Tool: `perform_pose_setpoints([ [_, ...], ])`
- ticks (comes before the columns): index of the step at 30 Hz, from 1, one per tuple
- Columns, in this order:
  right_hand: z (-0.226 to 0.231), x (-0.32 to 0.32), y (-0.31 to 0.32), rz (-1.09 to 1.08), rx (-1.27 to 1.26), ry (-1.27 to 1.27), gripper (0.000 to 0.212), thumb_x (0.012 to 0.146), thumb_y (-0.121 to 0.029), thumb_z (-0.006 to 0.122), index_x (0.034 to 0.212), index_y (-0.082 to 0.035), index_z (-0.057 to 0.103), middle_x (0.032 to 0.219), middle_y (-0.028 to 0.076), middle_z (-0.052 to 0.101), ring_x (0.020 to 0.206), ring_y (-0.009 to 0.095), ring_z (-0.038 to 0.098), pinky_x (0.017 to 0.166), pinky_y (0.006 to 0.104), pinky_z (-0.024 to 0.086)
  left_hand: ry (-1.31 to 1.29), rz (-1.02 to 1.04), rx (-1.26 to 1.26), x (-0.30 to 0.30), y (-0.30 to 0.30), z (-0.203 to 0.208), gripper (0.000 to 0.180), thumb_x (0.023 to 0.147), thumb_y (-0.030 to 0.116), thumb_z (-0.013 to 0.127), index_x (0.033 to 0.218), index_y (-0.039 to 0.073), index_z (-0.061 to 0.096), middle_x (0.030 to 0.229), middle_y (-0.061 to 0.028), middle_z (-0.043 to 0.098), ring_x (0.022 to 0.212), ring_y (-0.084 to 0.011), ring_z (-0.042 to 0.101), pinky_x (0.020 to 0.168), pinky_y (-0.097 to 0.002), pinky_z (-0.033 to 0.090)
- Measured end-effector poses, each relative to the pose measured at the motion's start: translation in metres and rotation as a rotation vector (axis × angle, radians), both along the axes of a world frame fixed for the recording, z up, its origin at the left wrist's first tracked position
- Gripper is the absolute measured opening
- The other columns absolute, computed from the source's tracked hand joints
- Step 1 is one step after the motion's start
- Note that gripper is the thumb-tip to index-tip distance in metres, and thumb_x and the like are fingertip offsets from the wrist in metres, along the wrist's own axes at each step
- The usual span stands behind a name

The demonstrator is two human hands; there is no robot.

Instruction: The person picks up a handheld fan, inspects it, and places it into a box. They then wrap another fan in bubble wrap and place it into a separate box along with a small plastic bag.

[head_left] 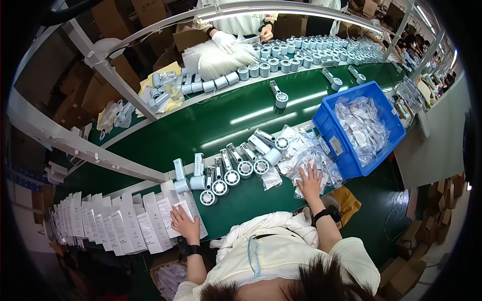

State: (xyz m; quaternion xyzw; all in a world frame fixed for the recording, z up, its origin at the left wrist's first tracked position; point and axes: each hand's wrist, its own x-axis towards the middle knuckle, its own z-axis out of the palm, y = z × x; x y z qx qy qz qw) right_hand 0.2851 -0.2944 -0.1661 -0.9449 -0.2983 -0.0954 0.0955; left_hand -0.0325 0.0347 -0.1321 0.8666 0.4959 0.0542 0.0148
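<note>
My left hand (185,224) lies with its fingers spread on a flat white carton (199,227) at the right end of a long overlapping row of white cartons (120,226). My right hand (310,183) rests, fingers apart, on a loose pile of small clear plastic bags (300,150) with whitish contents that I cannot make out. Between my hands stands a group of pale blue handheld fans (232,177), with round grilles and long handles. Neither hand has anything gripped in it.
A blue bin (344,143) full of similar bags stands right of the pile. Several fans (281,99) sit on the green belt (201,123). Across it, a person's gloved hand (224,42) touches a stack of white translucent sleeves (226,59) beside rows of fans. A metal frame post (95,159) rises at left.
</note>
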Motion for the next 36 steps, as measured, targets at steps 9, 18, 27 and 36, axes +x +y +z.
perform_pose_setpoints([
  [9, -0.01, 0.029, -0.008, 0.001, 0.004, 0.036, 0.049, 0.078, -0.033, 0.058, 0.124, -0.022, 0.045, 0.136, 0.011, 0.031, 0.128, 0.032, 0.022, 0.099, 0.0558, 0.018, -0.046, -0.009, 0.018, 0.0, -0.006, 0.004, 0.075, 0.063, 0.023, 0.061, 0.13, 0.008, 0.032, 0.14, -0.0117, 0.025, 0.127, -0.0299, 0.022, 0.096, -0.0483, 0.02],
  [18, 0.026, 0.026, 0.005, -0.017, 0.163, 0.07, 0.054, 0.075, -0.025, 0.061, 0.124, -0.012, 0.043, 0.135, 0.014, 0.03, 0.126, 0.035, 0.023, 0.1, 0.0536, 0.018, -0.055, -0.001, 0.033, 0.0, -0.004, -0.002, 0.076, 0.062, 0.022, 0.061, 0.131, 0.008, 0.032, 0.14, -0.0115, 0.025, 0.127, -0.0298, 0.022, 0.097, -0.0483, 0.019],
  [27, 0.04, 0.007, 0.054, 0.17, 0.517, 0.15, 0.048, 0.073, -0.012, 0.062, 0.118, -0.007, 0.046, 0.129, 0.017, 0.035, 0.122, 0.037, 0.028, 0.099, 0.0468, 0.026, -0.06, -0.05, 0.068, -0.002, -0.004, -0.005, 0.077, 0.062, 0.022, 0.06, 0.131, 0.006, 0.031, 0.14, -0.0126, 0.023, 0.127, -0.0312, 0.022, 0.097, -0.0485, 0.019],
  [36, 0.048, -0.011, 0.071, 0.3, 0.531, 0.218, 0.043, 0.07, -0.006, 0.061, 0.112, -0.006, 0.05, 0.124, 0.016, 0.039, 0.121, 0.037, 0.03, 0.097, 0.045, 0.029, -0.038, -0.047, 0.069, -0.005, -0.002, -0.007, 0.077, 0.062, 0.023, 0.06, 0.131, 0.006, 0.031, 0.141, -0.0133, 0.022, 0.127, -0.0314, 0.023, 0.096, -0.0492, 0.019],
])
